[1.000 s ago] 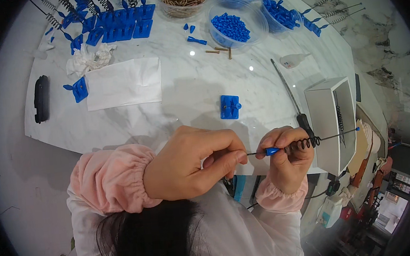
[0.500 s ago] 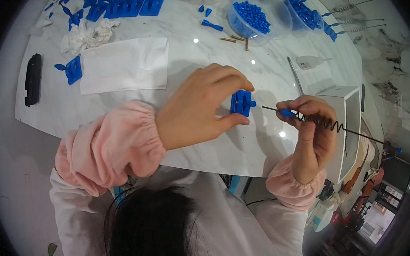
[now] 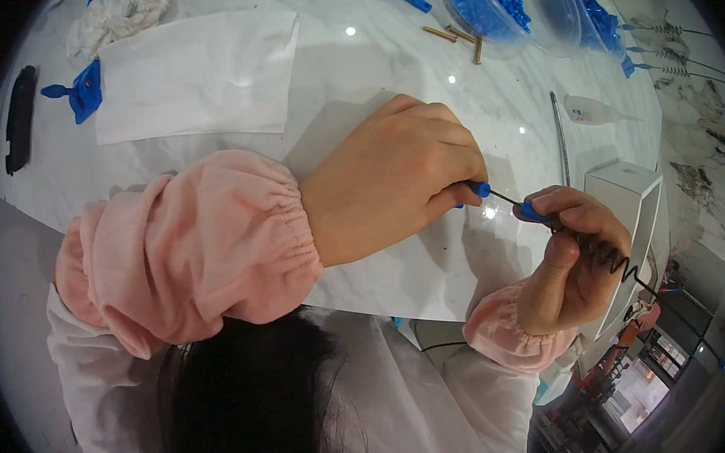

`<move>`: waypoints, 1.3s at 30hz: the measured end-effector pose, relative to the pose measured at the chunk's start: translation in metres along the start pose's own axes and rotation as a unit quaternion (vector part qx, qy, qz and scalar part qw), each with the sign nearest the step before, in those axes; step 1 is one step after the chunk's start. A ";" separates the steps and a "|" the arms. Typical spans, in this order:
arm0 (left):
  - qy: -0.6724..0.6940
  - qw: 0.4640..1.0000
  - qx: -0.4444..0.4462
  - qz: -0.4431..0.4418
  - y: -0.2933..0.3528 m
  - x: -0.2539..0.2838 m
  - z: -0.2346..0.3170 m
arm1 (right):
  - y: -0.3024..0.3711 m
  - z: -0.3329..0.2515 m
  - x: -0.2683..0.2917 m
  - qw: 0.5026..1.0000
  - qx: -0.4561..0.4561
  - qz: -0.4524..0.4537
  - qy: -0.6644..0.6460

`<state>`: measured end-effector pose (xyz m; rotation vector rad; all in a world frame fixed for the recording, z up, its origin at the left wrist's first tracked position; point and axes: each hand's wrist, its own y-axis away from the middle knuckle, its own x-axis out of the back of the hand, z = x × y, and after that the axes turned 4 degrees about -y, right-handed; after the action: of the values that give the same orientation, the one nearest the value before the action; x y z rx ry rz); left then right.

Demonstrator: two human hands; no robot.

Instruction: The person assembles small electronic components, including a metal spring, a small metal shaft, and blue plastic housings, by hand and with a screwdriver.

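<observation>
My left hand point(image 3: 396, 168) is closed round a small blue plastic part point(image 3: 481, 190); the fingers hide nearly all of it, leaving its round end showing. In my right hand point(image 3: 574, 269) is a black coiled spring wire point(image 3: 630, 272), pinched between thumb and fingers near a blue plastic sleeve point(image 3: 533, 212). The wire's straight tip reaches the round end of the blue part; how far it goes in, I cannot tell. Its other end slants down to the right, past the table edge, with a small blue tip point(image 3: 722, 364).
A white paper sheet point(image 3: 197, 78) lies at the left beside a blue clip-like part point(image 3: 84, 92) and a black bar point(image 3: 22, 121). Tubs of blue pieces point(image 3: 481, 0), brass pins point(image 3: 441, 35), a metal rod point(image 3: 560, 138), a bottle point(image 3: 592, 110) and a white box point(image 3: 623, 179) stand or lie on the right.
My left fingers have closed over the blue part, which showed openly before. The wire's tip, apart from it earlier, now meets its round end. The view has shifted too.
</observation>
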<state>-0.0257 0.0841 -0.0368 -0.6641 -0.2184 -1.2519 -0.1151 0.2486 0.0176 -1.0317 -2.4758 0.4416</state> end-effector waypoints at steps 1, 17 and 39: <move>0.003 1.000 0.002 0.000 0.000 0.000 0.000 | -0.001 0.000 0.000 1.000 0.006 -0.005 0.012; -0.024 1.000 -0.017 0.000 0.001 0.000 -0.002 | -0.014 -0.011 0.001 0.983 0.028 -0.120 0.138; -0.056 0.998 -0.016 -0.017 0.004 -0.002 0.000 | -0.016 -0.002 -0.001 0.981 0.013 -0.171 0.095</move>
<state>-0.0226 0.0863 -0.0396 -0.7612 -0.3038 -1.2550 -0.1233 0.2375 0.0265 -0.5887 -2.4004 0.2521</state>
